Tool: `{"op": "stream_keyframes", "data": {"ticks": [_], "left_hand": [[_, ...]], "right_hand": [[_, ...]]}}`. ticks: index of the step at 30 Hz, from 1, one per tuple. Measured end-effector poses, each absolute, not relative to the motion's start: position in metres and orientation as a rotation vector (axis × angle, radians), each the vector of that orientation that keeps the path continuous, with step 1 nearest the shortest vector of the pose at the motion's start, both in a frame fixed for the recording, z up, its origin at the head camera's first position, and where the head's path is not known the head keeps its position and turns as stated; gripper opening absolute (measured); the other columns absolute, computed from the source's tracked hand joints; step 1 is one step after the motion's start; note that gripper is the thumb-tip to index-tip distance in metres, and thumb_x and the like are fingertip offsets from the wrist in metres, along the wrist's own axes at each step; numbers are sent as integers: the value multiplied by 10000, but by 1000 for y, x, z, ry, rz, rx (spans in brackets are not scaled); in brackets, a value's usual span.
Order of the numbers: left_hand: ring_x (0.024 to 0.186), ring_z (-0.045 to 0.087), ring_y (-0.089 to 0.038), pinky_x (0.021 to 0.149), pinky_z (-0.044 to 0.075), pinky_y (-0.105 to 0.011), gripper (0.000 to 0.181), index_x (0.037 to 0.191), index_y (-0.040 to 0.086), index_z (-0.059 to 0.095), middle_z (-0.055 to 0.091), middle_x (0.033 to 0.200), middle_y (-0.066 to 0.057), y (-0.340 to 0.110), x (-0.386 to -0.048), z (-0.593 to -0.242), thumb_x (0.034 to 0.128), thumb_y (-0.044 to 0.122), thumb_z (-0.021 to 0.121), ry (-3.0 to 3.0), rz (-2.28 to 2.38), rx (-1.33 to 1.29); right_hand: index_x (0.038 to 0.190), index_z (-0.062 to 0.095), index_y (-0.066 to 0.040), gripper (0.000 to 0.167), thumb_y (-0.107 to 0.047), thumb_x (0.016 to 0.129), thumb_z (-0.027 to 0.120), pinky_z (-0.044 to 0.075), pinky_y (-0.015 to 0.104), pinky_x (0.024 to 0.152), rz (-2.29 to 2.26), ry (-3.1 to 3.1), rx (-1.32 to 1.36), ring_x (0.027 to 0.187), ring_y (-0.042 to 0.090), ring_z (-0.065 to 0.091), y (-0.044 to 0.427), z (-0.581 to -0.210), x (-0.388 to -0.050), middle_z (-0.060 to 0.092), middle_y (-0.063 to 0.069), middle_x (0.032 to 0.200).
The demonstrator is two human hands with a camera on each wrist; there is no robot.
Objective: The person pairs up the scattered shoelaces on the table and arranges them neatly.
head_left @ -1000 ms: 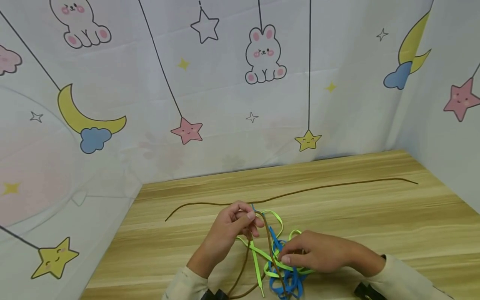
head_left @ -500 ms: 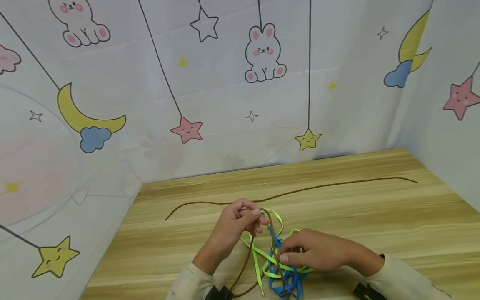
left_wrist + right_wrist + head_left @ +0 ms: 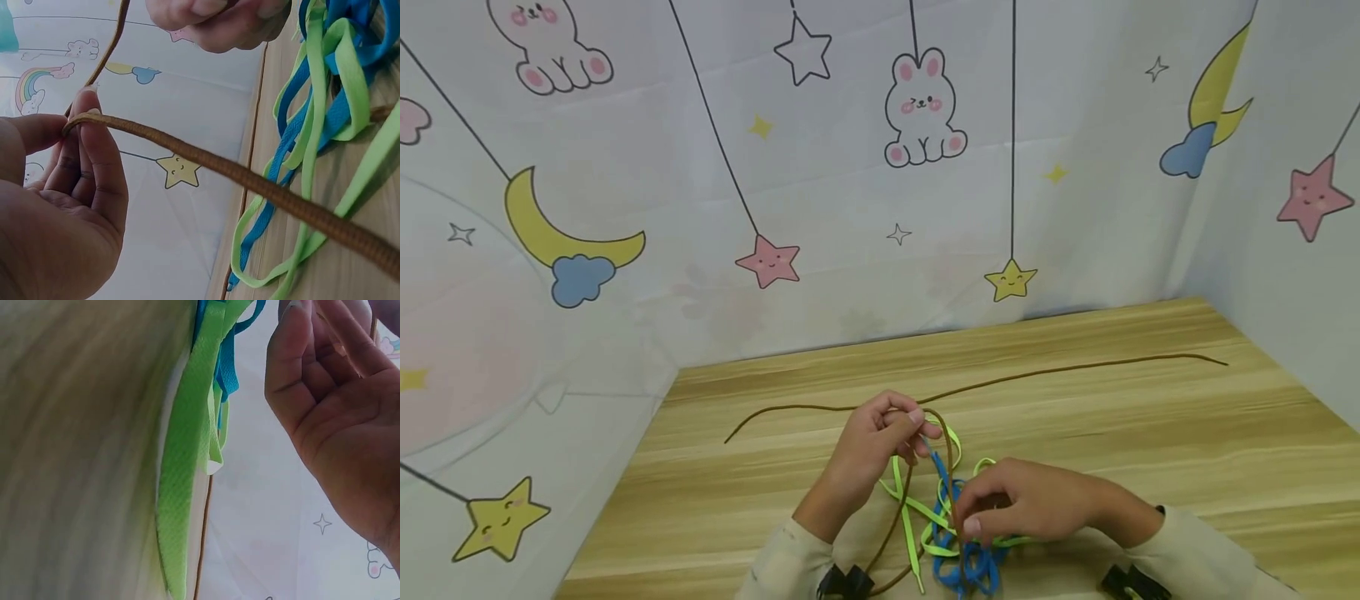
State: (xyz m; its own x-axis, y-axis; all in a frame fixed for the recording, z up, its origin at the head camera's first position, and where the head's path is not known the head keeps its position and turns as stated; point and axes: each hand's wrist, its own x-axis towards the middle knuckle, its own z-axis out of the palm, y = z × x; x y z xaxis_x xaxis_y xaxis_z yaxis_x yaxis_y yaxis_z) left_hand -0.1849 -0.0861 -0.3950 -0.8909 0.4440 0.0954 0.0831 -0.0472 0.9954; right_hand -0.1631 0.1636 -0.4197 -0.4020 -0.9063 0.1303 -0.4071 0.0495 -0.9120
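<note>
My left hand (image 3: 868,454) pinches a brown cord (image 3: 951,467) in the head view, above the upper end of a pile of laces. In the left wrist view, the thumb and fingers of my left hand (image 3: 69,181) close on a bend of the brown cord (image 3: 206,159). Over the right side of the blue laces (image 3: 977,562) and green laces (image 3: 906,521) is my right hand (image 3: 1037,500), its fingers loosely curved beside the hanging cord. Nothing is plainly seen between the fingers of my right hand (image 3: 337,406) in the right wrist view.
Another brown cord (image 3: 1045,372) stretches across the wooden table (image 3: 1150,433), behind the hands and laces. A white cloth backdrop (image 3: 835,183) printed with moons, stars and rabbits stands along the back and sides.
My left hand has shifted slightly right and away from me, and the cord it pinches has moved with it. My right hand has stayed nearly still.
</note>
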Motion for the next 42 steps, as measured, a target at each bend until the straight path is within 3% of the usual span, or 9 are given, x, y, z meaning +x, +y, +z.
{"op": "stream_keyframes", "data": {"ticks": [11,18,34,42], "left_hand": [[754,668,-180,666,526,-299,345,1148,-52,551,744,969,-101,-87,-188,-392,1014,257,627,1967,2041,543],[768,664,-194,666,517,-303,269,1120,14,580,724,957,-105,-91,-193,-394,1016,258,623,1992,2059,511],[765,651,-245,668,509,-325,251,1118,4,576,716,966,-135,-110,-196,-391,1026,235,608,2044,2095,506],[755,652,-182,653,500,-301,243,1110,-3,564,717,945,-101,-119,-196,-391,1030,223,603,2075,2075,529]], "right_hand": [[1142,700,-60,187,-69,1022,557,576,340,812,-1389,1722,-1380,924,85,670,160,-419,-161,722,49,1046],[1078,681,-22,155,10,998,553,587,373,791,-1446,1588,-1464,917,65,667,157,-415,-156,724,102,1041],[1062,690,-95,215,44,977,549,585,318,702,-1470,1713,-1565,853,31,631,172,-374,-140,714,75,973],[1083,672,-95,279,112,963,529,577,317,679,-1513,1754,-1624,839,118,638,185,-358,-137,693,69,972]]}}
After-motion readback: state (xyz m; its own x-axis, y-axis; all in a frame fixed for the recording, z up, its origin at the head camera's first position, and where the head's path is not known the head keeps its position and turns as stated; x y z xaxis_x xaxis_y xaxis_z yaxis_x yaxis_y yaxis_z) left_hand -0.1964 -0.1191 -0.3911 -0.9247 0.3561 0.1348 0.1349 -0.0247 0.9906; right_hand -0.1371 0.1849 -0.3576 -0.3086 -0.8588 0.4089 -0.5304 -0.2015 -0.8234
